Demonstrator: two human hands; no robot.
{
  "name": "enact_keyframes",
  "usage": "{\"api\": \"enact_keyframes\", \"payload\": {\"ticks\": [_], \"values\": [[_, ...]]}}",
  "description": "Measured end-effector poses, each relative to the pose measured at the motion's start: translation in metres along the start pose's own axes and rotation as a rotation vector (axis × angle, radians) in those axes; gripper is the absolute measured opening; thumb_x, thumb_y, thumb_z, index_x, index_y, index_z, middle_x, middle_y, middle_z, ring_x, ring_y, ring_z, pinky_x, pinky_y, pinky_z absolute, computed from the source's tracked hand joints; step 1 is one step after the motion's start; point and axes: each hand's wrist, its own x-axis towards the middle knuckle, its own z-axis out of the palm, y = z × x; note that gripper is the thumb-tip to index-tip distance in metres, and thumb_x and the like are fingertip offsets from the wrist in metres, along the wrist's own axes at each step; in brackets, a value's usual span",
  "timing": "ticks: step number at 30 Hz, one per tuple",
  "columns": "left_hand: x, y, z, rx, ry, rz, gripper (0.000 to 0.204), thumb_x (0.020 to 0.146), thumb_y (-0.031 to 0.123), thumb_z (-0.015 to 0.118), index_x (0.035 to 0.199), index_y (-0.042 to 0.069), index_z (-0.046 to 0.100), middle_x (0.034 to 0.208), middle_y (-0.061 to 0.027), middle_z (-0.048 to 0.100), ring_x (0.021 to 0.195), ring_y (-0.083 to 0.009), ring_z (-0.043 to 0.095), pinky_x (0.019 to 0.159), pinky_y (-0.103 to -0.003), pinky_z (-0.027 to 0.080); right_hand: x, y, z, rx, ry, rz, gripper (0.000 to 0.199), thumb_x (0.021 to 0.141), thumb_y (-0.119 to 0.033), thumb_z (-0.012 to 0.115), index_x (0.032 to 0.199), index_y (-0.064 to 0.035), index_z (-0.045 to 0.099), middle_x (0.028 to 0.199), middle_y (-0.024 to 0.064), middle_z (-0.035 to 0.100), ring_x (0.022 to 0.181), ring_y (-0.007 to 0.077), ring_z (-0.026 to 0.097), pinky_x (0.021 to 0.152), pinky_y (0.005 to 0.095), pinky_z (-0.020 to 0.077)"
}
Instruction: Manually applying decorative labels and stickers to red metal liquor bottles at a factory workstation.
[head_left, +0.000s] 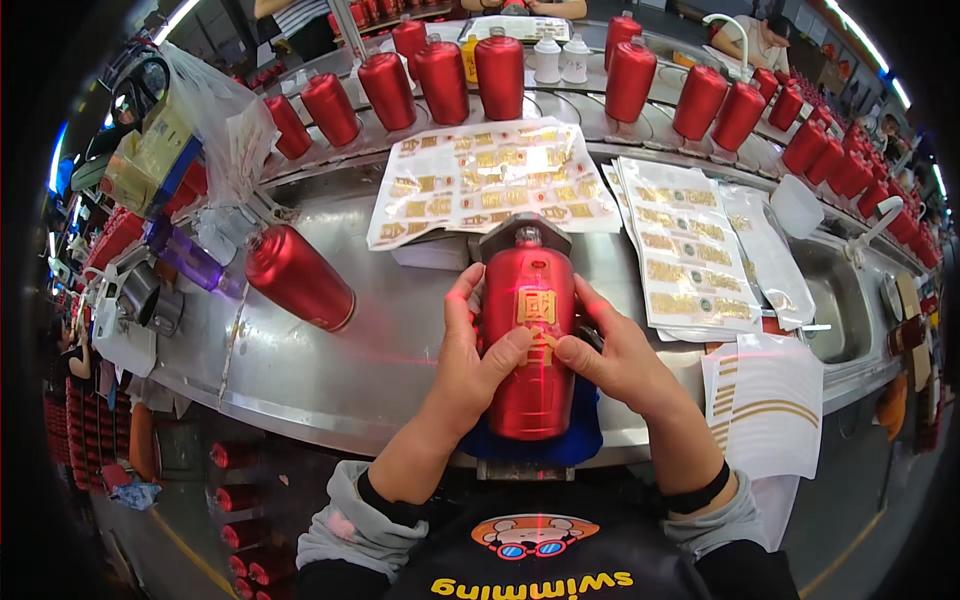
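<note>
A glossy red bottle (530,405) with a clear neck lies in front of me, its neck pointing away. My left hand (470,350) grips its left side, and my right hand (620,355) grips its right side. Both thumbs press on the lower part of a gold decal (537,306) on the bottle's face; they partly cover it. Fingers wrap round the sides, their tips partly hidden. Beneath the bottle shows a blue cloth (590,430), and a dark block (560,240) sits behind its neck. Thin red light lines cross the bottle.
Another red bottle (300,280) lies tilted at left. Gold decal sheets (490,180) lie beyond my hands, more sheets (690,250) at right, and a gold-striped sheet (765,400) overhangs the edge. Red bottles (500,75) line the conveyor (560,105). A sink (840,300) is far right.
</note>
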Motion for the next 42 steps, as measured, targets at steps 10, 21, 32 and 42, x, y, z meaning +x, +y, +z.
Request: {"api": "enact_keyframes", "payload": {"ticks": [10, 21, 32, 42], "values": [[0.030, -0.005, -0.004, 0.201, -0.033, 0.053, 0.068, 0.093, 0.022, 0.061, 0.144, -0.001, 0.022, 0.129, -0.0156, 0.045, 0.118, -0.0185, 0.048, 0.101, -0.032, 0.039, 0.011, -0.001, 0.001, -0.091, 0.135, 0.043, 0.092, 0.085, -0.049, 0.069, 0.140, 0.0148, 0.030, 0.132, 0.0318, 0.049, 0.123, 0.0341, 0.052, 0.100, 0.0373, 0.0427], [0.033, -0.006, -0.008, 0.279, -0.072, 0.062, 0.067, 0.094, 0.020, 0.060, 0.145, -0.003, 0.023, 0.132, -0.0150, 0.046, 0.118, -0.0174, 0.048, 0.101, -0.030, 0.040, 0.015, -0.001, 0.003, -0.201, 0.156, -0.030, 0.086, 0.087, -0.048, 0.066, 0.137, 0.0148, 0.035, 0.127, 0.0321, 0.053, 0.119, 0.0360, 0.055, 0.098, 0.0380, 0.0446], [0.031, -0.006, -0.006, 0.175, -0.011, 0.059, 0.073, 0.090, 0.034, 0.063, 0.139, -0.010, 0.032, 0.138, -0.0265, 0.041, 0.128, -0.0313, 0.044, 0.107, -0.038, 0.034, 0.014, 0.000, 0.004, -0.162, 0.183, -0.034, 0.077, 0.091, -0.044, 0.063, 0.136, 0.0134, 0.038, 0.128, 0.0310, 0.054, 0.121, 0.0351, 0.054, 0.099, 0.0372, 0.0433], [0.030, -0.007, -0.009, 0.277, -0.061, 0.062, 0.066, 0.095, 0.020, 0.058, 0.146, -0.002, 0.022, 0.132, -0.0153, 0.046, 0.117, -0.0171, 0.049, 0.099, -0.030, 0.042, 0.016, 0.001, 0.005, -0.177, 0.193, -0.020, 0.078, 0.090, -0.045, 0.062, 0.135, 0.0135, 0.039, 0.129, 0.0315, 0.052, 0.123, 0.0368, 0.052, 0.101, 0.0381, 0.0415]]}}
